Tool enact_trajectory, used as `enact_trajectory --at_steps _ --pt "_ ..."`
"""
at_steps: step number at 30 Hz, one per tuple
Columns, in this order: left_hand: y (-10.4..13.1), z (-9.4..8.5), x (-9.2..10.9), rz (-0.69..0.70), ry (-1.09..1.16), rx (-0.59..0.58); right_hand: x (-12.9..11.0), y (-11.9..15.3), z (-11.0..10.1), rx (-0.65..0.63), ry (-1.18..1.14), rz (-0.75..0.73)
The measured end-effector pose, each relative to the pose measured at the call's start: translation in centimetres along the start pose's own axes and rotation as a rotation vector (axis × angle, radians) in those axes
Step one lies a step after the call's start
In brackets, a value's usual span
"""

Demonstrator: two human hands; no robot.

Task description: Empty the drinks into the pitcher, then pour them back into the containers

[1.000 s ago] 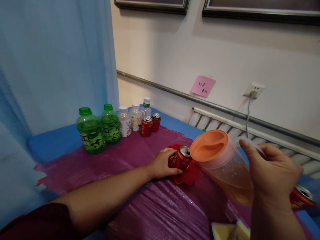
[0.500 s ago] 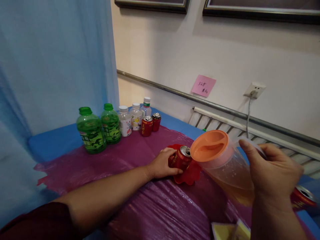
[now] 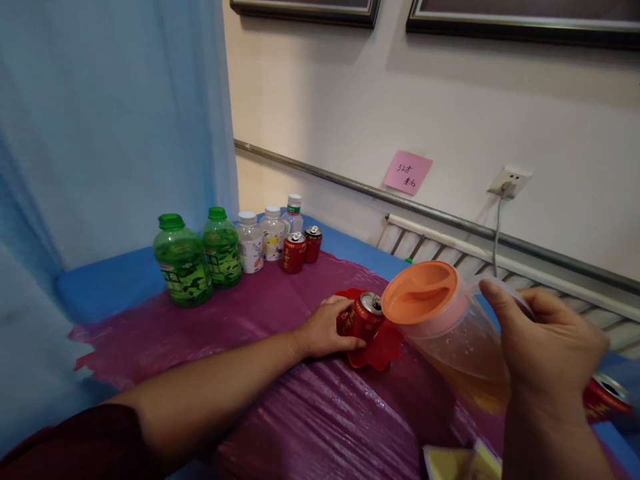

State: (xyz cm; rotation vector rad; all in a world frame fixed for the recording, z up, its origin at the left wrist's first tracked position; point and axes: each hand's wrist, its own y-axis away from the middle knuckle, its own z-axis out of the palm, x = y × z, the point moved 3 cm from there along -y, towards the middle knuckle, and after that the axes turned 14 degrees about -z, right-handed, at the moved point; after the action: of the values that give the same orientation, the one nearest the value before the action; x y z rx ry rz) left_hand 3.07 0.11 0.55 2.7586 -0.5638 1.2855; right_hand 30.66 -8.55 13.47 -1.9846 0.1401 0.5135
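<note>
My left hand (image 3: 333, 328) is wrapped round a red drink can (image 3: 364, 319), opened at the top and tilted a little to the right. Under the can lies a red mat with a wavy edge (image 3: 377, 357). My right hand (image 3: 547, 333) grips the handle of a clear plastic pitcher (image 3: 463, 347) with an orange lid (image 3: 421, 293). The pitcher leans left, its lid edge right beside the can's top. Amber liquid sits in its lower part. Whether any liquid is flowing between them I cannot tell.
Purple plastic sheeting (image 3: 300, 427) covers the blue table (image 3: 110, 267). Two green bottles (image 3: 183, 267), several clear bottles (image 3: 250, 243) and two red cans (image 3: 294, 253) stand at the back left. Another red can (image 3: 606, 397) is at far right, a yellow item (image 3: 447, 463) near the front.
Almost nothing differs. The pitcher and my right hand have shifted very slightly to the right; my left hand and the can stay put.
</note>
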Motion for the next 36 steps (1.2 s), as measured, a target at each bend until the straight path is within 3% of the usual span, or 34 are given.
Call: enact_trajectory --at_steps 36 --pt "0.10 -0.12 0.09 0.010 -0.001 0.000 0.02 0.07 -0.08 -0.007 0.003 0.011"
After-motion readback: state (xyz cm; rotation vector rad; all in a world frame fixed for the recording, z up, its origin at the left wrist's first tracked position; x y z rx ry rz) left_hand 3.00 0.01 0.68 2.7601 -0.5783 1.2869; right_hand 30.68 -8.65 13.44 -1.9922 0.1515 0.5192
